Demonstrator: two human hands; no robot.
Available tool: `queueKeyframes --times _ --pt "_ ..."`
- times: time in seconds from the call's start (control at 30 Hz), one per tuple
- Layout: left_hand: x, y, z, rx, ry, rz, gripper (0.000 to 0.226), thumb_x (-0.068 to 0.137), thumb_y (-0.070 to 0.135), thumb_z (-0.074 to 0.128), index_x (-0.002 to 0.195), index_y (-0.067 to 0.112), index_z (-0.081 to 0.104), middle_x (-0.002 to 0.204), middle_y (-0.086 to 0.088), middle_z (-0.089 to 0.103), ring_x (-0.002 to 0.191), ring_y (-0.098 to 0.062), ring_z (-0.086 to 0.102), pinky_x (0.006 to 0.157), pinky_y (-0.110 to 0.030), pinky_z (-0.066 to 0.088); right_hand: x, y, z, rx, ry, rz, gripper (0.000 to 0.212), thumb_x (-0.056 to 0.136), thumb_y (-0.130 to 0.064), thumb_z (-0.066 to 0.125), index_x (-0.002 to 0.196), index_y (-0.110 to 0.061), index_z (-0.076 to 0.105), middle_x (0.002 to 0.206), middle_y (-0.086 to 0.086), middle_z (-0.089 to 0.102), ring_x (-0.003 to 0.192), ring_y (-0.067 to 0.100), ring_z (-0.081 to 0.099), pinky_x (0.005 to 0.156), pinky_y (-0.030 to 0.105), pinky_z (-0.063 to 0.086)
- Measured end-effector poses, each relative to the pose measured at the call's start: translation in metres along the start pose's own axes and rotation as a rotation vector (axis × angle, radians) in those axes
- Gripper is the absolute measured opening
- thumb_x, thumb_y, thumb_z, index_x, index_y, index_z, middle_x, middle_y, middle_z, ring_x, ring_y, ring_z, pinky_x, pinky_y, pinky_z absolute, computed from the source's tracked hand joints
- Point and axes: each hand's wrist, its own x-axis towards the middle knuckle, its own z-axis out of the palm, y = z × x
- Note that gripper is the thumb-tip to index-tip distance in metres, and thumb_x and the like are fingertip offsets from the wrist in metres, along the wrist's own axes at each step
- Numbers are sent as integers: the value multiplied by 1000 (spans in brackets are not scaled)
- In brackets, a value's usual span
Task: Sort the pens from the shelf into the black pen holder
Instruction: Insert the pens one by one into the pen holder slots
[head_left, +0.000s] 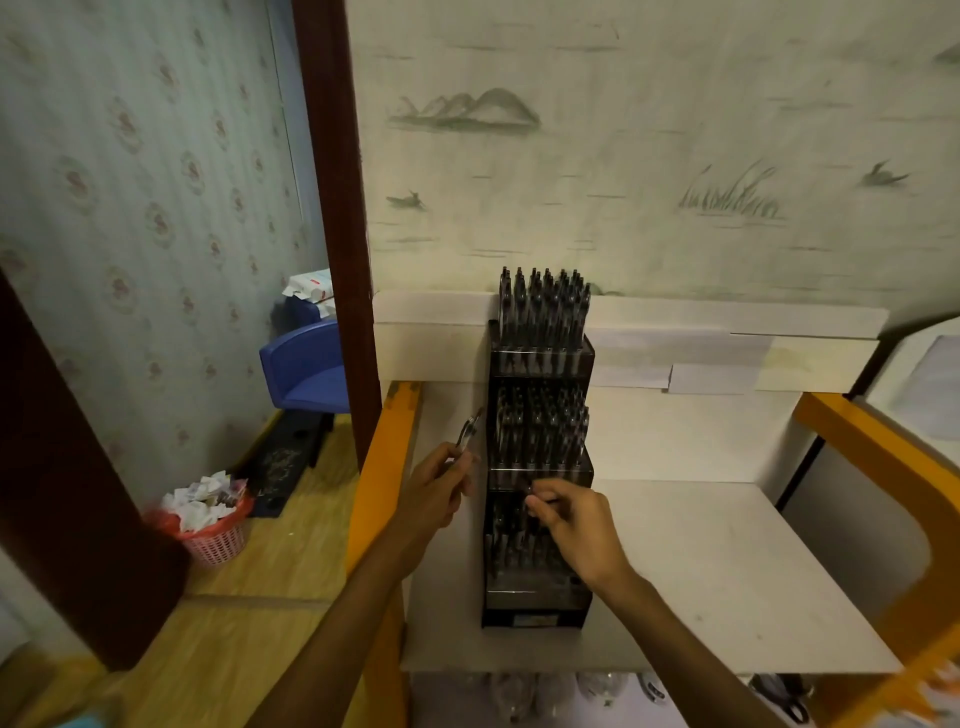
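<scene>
Right hand (576, 525) pinches a pen (540, 500) over the holder's (537, 597) front tier, poised to slot it. Left hand (439, 491) grips spare pens (467, 431) beside the holder, kept ready as the feeding supply, on the white shelf (727, 571).

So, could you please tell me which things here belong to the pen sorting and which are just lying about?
Job:
- black pen holder
- pen held in left hand
- right hand, pinching a pen at the holder's lowest tier

Lying about:
- pink waste basket
- blue chair
</scene>
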Motion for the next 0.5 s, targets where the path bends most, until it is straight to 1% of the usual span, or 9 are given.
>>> queueKeyframes --times 0.1,0.2,0.27,0.33,0.37,0.43,0.47,0.5 --pt "-1 1 0 -3 10 -12 20 104 28 49 107 13 61 67 5 58 44 -2 40 40 -16 29 0 3 2 -6 3 1 22 89 -18 71 111 -15 73 88 -15 72 87 1 69 89 24 56" --pt "-1 2 1 5 20 -18 20 104 26 48 107 12 61 67 5 57 44 -2 40 40 -16 30 2 3 4 2 -13 11 20 89 -17 72 109 -15 73 89 -9 74 88 4 70 88 29 58" --pt "-1 3 2 6 20 -21 19 104 25 47 107 12 61 66 5 56 44 -1 40 40 -16 30 1 4 7 -30 -38 7 19 89 -18 71 108 -15 73 92 -7 74 90 7 70 89 29 57" --pt "-2 3 1 5 19 -20 19 104 25 47 107 12 61 66 6 57 44 -1 40 40 -16 30 -1 6 9 -78 -64 2 18 90 -20 70 108 -16 73 95 -7 73 92 7 69 89 24 55" --pt "-2 2 1 7 18 -19 19 104 24 47 108 12 61 66 6 56 44 -1 40 41 -16 30 -2 7 10 -97 -68 5 17 91 -21 70 107 -16 73 95 -6 73 92 7 68 88 19 54" --pt "-3 2 1 13 21 -15 20 105 24 47 108 12 62 66 6 55 45 -1 40 41 -15 30 -3 9 12 -153 -66 3 14 90 -22 71 102 -15 74 91 -7 72 88 6 66 81 5 46" --pt "-3 2 1 12 23 -13 20 105 24 46 108 12 62 67 6 55 46 -1 40 42 -15 30 -4 10 13 -188 -75 -4 11 90 -22 71 98 -15 74 88 -9 70 85 4 64 77 2 43" --pt "-3 2 1 8 24 -13 21 105 23 46 109 12 62 67 6 55 46 -1 40 42 -15 30 -6 11 14 -220 -95 -10 9 90 -22 71 96 -15 74 87 -9 69 84 4 63 75 2 43"
